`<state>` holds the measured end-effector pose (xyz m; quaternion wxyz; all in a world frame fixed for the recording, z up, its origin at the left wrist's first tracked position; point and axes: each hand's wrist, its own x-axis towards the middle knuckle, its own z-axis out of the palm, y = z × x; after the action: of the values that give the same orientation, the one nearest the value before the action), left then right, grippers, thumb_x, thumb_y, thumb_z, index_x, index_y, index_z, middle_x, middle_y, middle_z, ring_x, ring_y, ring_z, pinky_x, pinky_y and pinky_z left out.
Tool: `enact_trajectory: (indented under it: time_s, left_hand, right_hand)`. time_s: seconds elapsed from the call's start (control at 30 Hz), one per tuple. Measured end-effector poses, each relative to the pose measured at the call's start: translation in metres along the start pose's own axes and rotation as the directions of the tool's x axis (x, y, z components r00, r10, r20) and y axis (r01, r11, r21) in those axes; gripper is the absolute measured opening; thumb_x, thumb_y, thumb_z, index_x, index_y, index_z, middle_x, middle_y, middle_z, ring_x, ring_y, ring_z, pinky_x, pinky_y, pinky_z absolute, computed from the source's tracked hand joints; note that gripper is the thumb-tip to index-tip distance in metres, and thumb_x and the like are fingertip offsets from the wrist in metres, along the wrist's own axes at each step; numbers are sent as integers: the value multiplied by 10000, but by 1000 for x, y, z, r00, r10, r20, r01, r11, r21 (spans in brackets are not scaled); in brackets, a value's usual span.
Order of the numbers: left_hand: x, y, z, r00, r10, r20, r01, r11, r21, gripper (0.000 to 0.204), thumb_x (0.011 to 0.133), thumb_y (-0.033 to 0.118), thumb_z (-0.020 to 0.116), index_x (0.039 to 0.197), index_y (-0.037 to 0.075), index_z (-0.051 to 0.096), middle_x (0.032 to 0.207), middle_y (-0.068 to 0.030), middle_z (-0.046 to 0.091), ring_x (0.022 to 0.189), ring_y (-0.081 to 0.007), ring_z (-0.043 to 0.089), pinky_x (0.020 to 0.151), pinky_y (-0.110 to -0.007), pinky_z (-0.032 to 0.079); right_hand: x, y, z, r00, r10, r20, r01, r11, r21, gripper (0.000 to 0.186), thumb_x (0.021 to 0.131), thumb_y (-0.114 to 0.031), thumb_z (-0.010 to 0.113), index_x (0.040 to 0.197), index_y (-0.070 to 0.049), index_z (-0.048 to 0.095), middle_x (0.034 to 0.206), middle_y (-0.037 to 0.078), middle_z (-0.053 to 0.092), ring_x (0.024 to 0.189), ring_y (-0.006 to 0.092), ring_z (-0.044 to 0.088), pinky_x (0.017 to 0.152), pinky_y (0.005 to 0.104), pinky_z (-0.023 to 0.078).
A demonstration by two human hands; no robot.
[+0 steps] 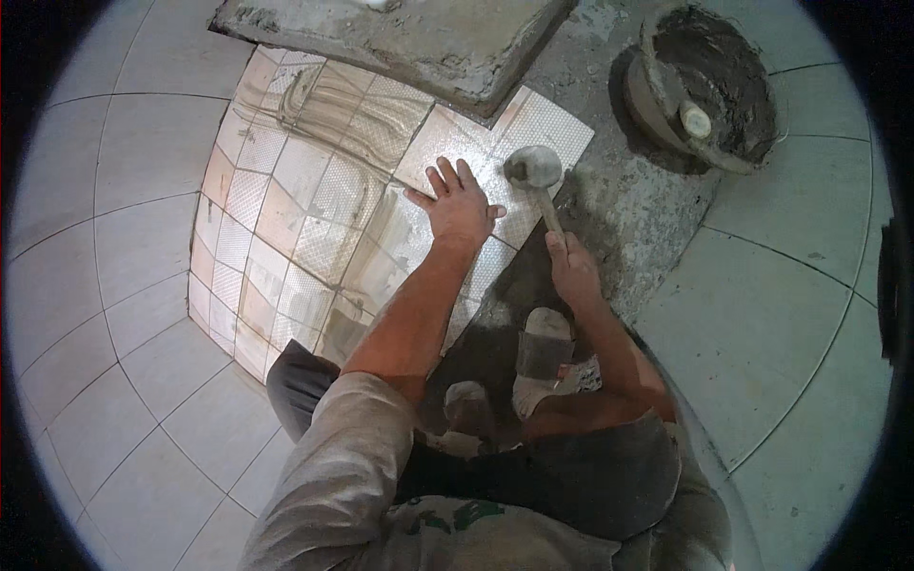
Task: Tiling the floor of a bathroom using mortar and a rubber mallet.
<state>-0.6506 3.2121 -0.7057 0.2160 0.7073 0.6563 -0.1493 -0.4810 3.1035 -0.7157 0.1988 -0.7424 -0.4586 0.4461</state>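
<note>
My left hand [459, 203] lies flat on a patterned floor tile [428, 152], its fingers spread and nothing in it. In my right hand [574, 268] is the wooden handle of a mallet, fist closed round it. The mallet's round, pale grey head [534, 167] is over the tile's right part, just right of my left hand; whether it touches the tile I cannot tell. More patterned tiles [303, 230] stretch to the left, with grey cement smears across several of them.
At the upper right stands a bucket [657, 105] of wet mortar, a round-ended handle sticking out. A raised concrete slab [409, 43] borders the tiles at the far side. Rough cement floor [657, 205] lies right of the tiles. Plain tiles [143, 238] cover the left wall.
</note>
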Motion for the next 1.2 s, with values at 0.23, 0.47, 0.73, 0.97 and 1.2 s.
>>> enact_trajectory:
  time_s: [0.23,0.47,0.73,0.97,1.2]
  left_hand:
    - [2,1,0,998,-48,-28,48,999,3,959,794,482,657,1432,-32,159,1503,-270,111,1398,-430,113,1020,-735,86]
    - [-4,-5,10,993,-95,-75,91,994,-62,979,785,508,652,1423,-47,158,1485,-278,130,1403,-422,95,1019,-735,92]
    - [-5,-2,14,987,-155,-40,151,984,-99,990,795,534,626,1442,-33,135,1507,-281,70,1407,-435,42,1024,-728,68]
    - [-9,1,10,991,-133,-26,129,986,-105,962,818,535,599,1444,-27,133,1508,-282,67,1407,-437,43,1015,-736,69]
    - [-9,-1,14,989,-134,-68,127,987,-94,961,809,547,599,1451,0,140,1507,-283,56,1395,-469,35,998,-751,91]
  right_hand:
    - [8,6,6,993,-88,-82,85,996,-34,485,955,-455,430,933,16,544,738,253,578,731,467,585,636,483,460]
    - [10,-21,3,989,-147,-7,147,989,8,467,967,-423,417,920,26,536,742,279,574,742,474,582,640,491,458]
    - [35,-19,16,973,-228,29,230,964,-130,499,956,-427,432,985,59,543,769,297,586,765,480,589,662,519,459]
    - [39,-11,19,968,-248,41,251,959,-129,514,958,-432,421,990,65,547,709,272,594,694,473,592,635,519,468]
    - [34,-15,23,947,-317,-47,311,945,-95,467,957,-409,428,921,40,550,675,268,589,665,457,601,610,514,469]
